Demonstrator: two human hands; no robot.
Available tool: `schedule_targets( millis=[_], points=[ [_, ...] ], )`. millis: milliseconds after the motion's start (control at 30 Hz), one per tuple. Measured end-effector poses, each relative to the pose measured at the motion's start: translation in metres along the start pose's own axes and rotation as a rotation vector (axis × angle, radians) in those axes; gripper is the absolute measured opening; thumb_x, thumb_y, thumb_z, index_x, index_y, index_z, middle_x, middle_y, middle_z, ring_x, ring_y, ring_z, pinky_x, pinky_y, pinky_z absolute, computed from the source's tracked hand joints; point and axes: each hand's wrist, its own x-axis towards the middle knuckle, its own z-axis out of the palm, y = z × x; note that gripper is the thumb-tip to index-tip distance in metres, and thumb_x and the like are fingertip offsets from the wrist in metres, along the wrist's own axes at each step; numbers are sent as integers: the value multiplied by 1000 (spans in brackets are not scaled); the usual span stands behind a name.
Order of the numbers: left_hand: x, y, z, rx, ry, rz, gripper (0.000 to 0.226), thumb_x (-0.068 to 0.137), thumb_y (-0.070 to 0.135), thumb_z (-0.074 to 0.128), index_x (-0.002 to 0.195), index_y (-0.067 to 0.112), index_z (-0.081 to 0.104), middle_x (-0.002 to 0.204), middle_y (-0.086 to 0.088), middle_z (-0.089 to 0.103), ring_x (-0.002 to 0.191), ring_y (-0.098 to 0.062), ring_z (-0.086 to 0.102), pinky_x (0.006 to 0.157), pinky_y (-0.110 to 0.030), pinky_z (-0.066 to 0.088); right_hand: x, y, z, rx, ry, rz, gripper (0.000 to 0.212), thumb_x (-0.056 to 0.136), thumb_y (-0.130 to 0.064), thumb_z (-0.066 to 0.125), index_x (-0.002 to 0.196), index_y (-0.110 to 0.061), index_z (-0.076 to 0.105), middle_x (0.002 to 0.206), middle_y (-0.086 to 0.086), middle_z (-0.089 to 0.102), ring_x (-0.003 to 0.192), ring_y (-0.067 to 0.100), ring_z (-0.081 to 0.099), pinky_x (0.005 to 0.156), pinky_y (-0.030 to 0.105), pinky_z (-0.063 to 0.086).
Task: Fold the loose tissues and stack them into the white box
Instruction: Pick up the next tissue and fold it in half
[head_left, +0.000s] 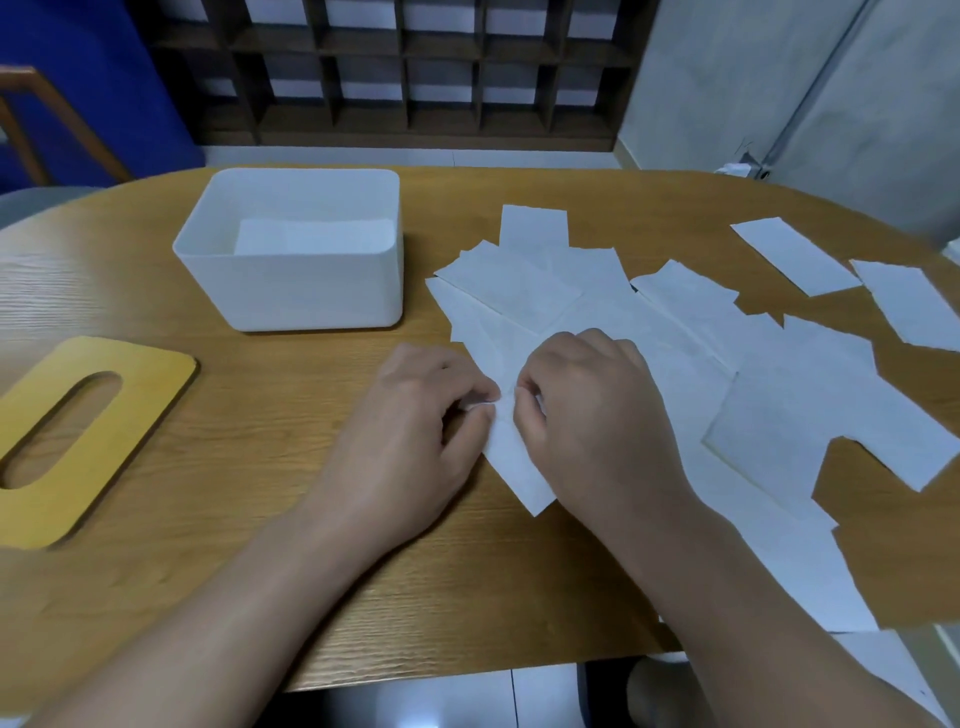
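Both hands pinching one tissue near the front edge of the table.

Left hand (415, 415) and right hand (587, 410) sit side by side, fingers curled, each pinching the same tissue (511, 457) at its middle; the tissue lies flat on the table (260, 545), one corner pointing at the front edge. Loose tissues (779, 415) overlap in a spread from table middle to the right edge, some hanging past the front right edge; two more sheets (795, 254) lie apart near the far right edge. White box (296, 291) stands open toward the far left, just left of the spread, with folded tissues (311, 236) inside on the bottom. Yellow slotted lid (104, 431) lies flat at the left edge, apart from the box.
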Motion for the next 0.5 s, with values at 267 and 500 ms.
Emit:
schedule_targets(
  millis=[267,500],
  points=[
    [-1,-2,-4,-72,49,-52,14,104,23,72,113,31,79,111,22,73,118,-6,57,100,-11,39,0,-1,5,-31,-14,-2,15,99,-17,72,84,-17,69,86,1,65,83,24,60,78,43,52],
    [-2,0,-5,-64,41,-41,13,104,25,72,112,32,78,109,22,73,116,-6,57,98,-18,42,1,-3,6,-8,45,-20,19,97,-20,71,80,-13,68,81,5,65,76,28,60,72,48,54]
  ],
)
